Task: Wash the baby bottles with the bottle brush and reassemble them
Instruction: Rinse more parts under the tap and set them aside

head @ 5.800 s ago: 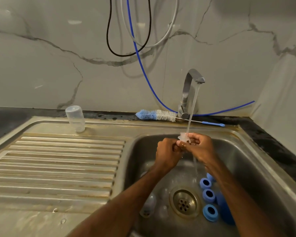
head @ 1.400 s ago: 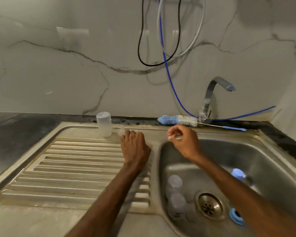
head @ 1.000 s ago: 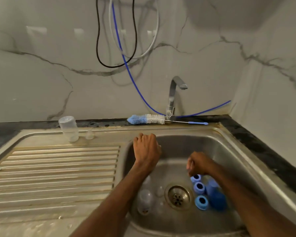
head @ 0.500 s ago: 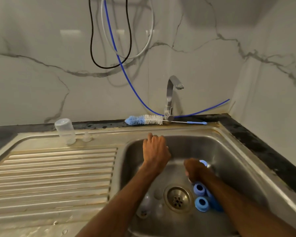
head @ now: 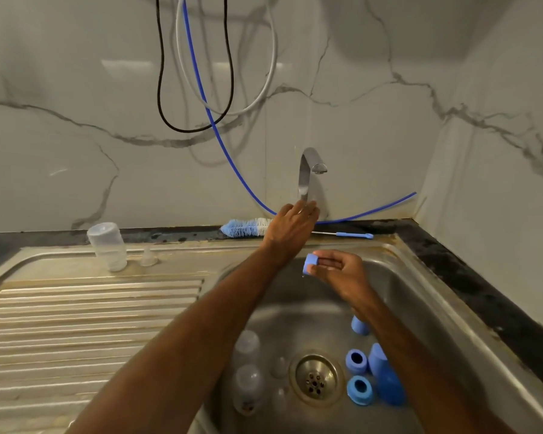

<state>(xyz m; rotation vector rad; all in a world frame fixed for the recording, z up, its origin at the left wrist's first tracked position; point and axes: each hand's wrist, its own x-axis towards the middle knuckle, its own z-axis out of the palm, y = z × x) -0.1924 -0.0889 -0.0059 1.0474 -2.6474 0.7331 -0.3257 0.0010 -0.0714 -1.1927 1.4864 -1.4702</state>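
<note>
Currently, left hand (head: 290, 228) outstretched, fingers straight at tap (head: 308, 173), right hand (head: 339, 270) pinching blue ring (head: 310, 264)

A clear plastic bottle (head: 107, 245) stands at the back of the ribbed steel draining board (head: 91, 324), a clear silicone teat (head: 148, 256) just right of it. Behind the steel sink basin (head: 420, 308), the blue-and-white bottle brush (head: 246, 227) lies left of the chrome tap (head: 308, 177). In it, nearer me, blue plastic collars (head: 359, 390) lie right of the drain (head: 315, 379).

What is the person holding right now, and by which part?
The right hand pinches a blue bottle ring by its outer wall, thumb above, fingers below. The left hand only touches the tap.
</note>
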